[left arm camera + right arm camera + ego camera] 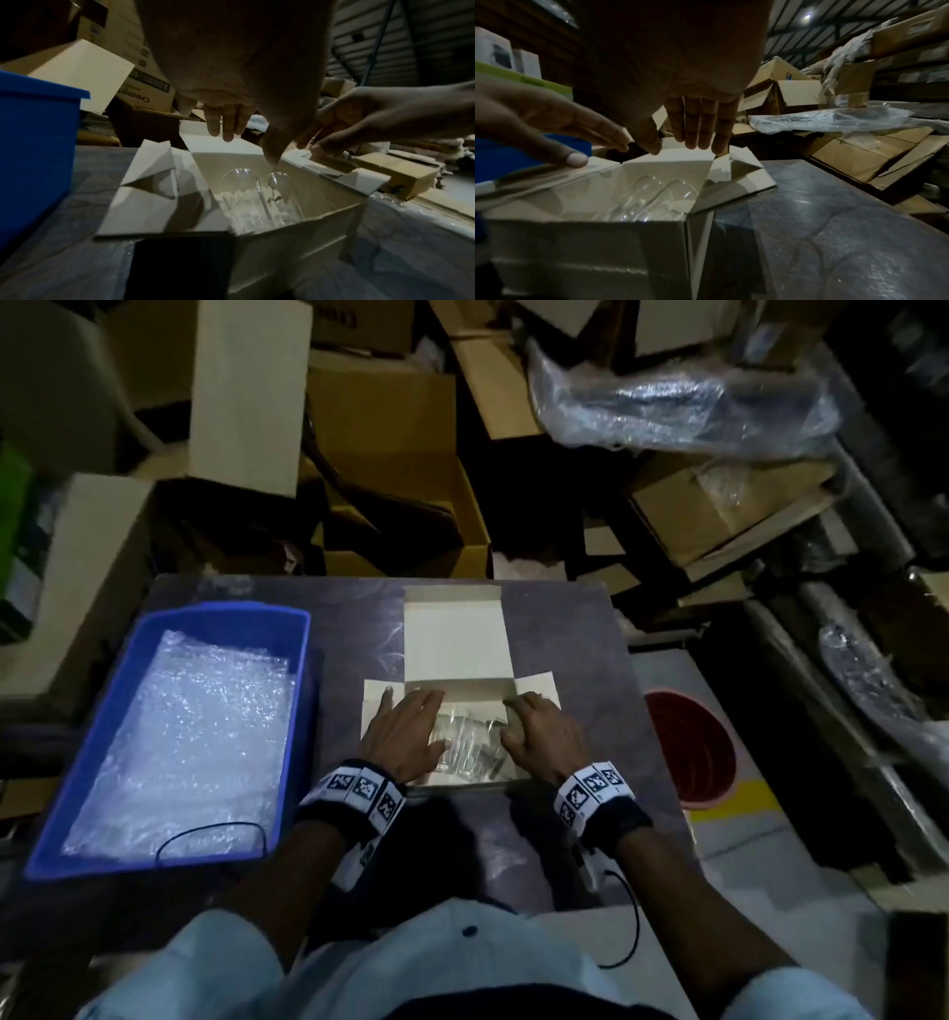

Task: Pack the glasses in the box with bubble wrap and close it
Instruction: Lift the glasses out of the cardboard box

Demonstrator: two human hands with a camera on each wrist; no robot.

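A white cardboard box (457, 634) stands open mid-table, its lid flap laid back and its side flaps spread. Two clear glasses (462, 747) lie side by side inside; they show too in the left wrist view (246, 194) and the right wrist view (654, 192). My left hand (405, 731) lies over the box's left side with straight fingers, its thumb (577, 159) resting on the left flap. My right hand (539, 731) hovers at the right side, fingers (695, 132) hanging straight by the far wall, holding nothing. Bubble wrap (179, 737) lies in a blue bin.
The blue bin (303, 660) stands left of the box on the dark table (565, 634). A red bucket (693, 752) stands on the floor to the right. Stacked cardboard cartons (390, 454) and plastic-wrapped goods (667, 408) crowd the space beyond the table.
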